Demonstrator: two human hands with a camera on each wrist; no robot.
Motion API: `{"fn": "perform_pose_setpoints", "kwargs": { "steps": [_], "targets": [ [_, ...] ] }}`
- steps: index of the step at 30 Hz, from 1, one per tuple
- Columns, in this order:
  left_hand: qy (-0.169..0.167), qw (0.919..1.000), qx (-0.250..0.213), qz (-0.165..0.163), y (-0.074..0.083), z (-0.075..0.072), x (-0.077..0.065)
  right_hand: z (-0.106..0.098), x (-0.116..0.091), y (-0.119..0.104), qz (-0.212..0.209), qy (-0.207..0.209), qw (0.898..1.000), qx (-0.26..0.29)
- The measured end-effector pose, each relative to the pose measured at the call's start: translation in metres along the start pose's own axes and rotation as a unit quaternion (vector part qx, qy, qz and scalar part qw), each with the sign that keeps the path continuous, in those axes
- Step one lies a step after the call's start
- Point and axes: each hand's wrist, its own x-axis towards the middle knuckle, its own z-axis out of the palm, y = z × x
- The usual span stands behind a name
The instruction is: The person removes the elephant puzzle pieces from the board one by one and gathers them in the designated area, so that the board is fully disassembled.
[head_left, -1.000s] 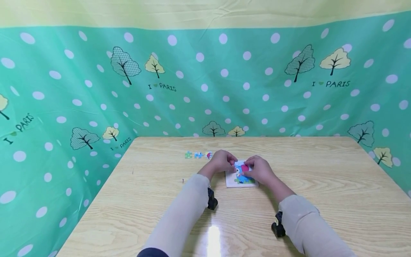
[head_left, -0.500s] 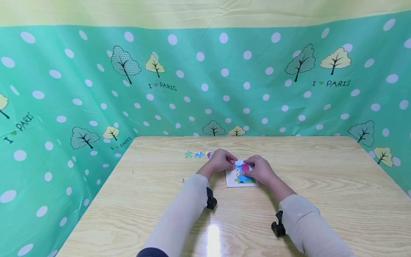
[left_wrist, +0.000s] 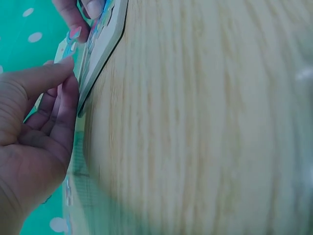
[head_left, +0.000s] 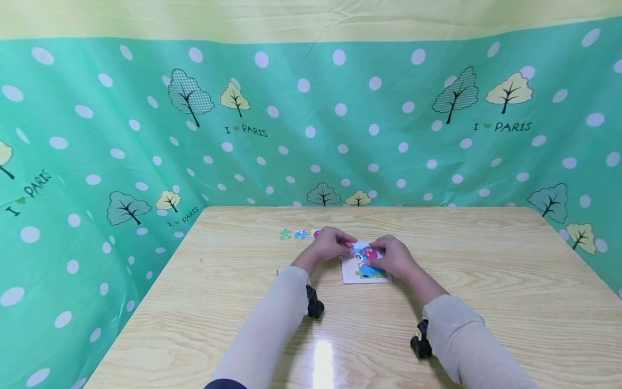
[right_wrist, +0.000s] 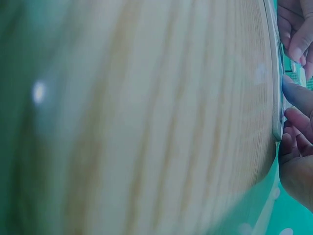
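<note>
Red-marked piece (head_left: 316, 234) partly behind left hand (head_left: 330, 244)

Dotted green curtain (head_left: 286, 178) behind table (head_left: 486, 259)

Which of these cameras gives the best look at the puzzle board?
The head camera: it looks down on the puzzle board, showing its printed face, though the left hand and right hand cover parts. The left wrist view shows it steeply slanted, mostly one pale side; the right wrist view, little but its thin edge.
</note>
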Motion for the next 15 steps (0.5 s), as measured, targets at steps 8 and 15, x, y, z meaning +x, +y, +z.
{"fn": "perform_pose_setpoints", "kwargs": {
  "steps": [8, 15],
  "targets": [
    [0.005, 0.9997, -0.023, -0.007, -0.003, -0.007, -0.004, 0.001, 0.001, 0.0, 0.006, 0.001, 1.0, -0.003],
    [0.011, 0.9995, -0.029, -0.003, -0.003, -0.014, -0.008, 0.001, 0.001, 0.001, 0.014, -0.001, 1.0, -0.004]
  ]
}}
